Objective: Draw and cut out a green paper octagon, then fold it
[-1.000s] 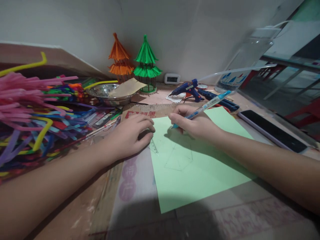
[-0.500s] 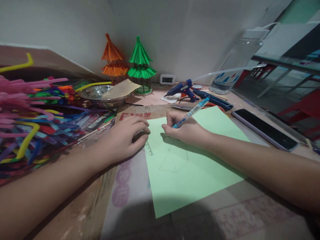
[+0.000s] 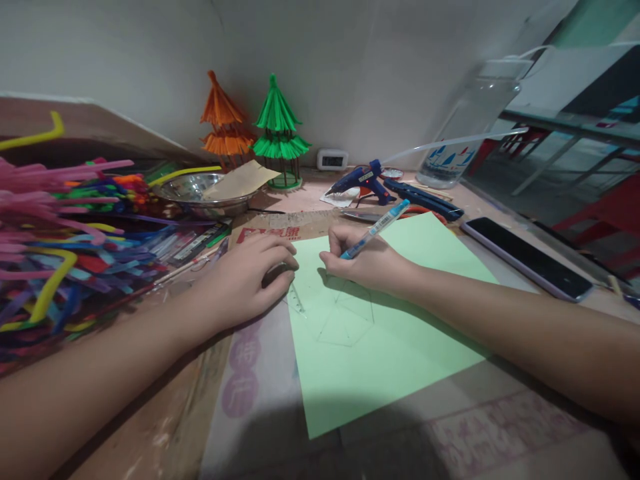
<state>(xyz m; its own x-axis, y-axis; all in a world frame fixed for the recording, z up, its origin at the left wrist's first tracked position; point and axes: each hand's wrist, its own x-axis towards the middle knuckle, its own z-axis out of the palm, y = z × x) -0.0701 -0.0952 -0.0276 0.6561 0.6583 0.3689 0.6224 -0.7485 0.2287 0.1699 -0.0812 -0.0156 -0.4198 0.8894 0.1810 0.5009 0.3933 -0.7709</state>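
Glue gun [image 3: 361, 181] at back; phone [image 3: 525, 259] rt; steel bowl [image 3: 193, 193] by pipe cleaners [image 3: 65, 247] lt.

The right hand [image 3: 373, 267] is gripping a blue pen [image 3: 375, 229], its fingers [image 3: 336, 253] resting on green paper [image 3: 380, 333]. The left hand [image 3: 245, 280] is pressing a clear ruler [image 3: 296, 301] just beside them.

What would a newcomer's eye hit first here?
At centre, the right hand holds a blue pen tip-down on a light green paper sheet with faint drawn lines, while the left hand presses a clear ruler at the sheet's left edge. A big tangle of coloured pipe cleaners fills the left side. By the back wall stand an orange pagoda model and a green pagoda model.
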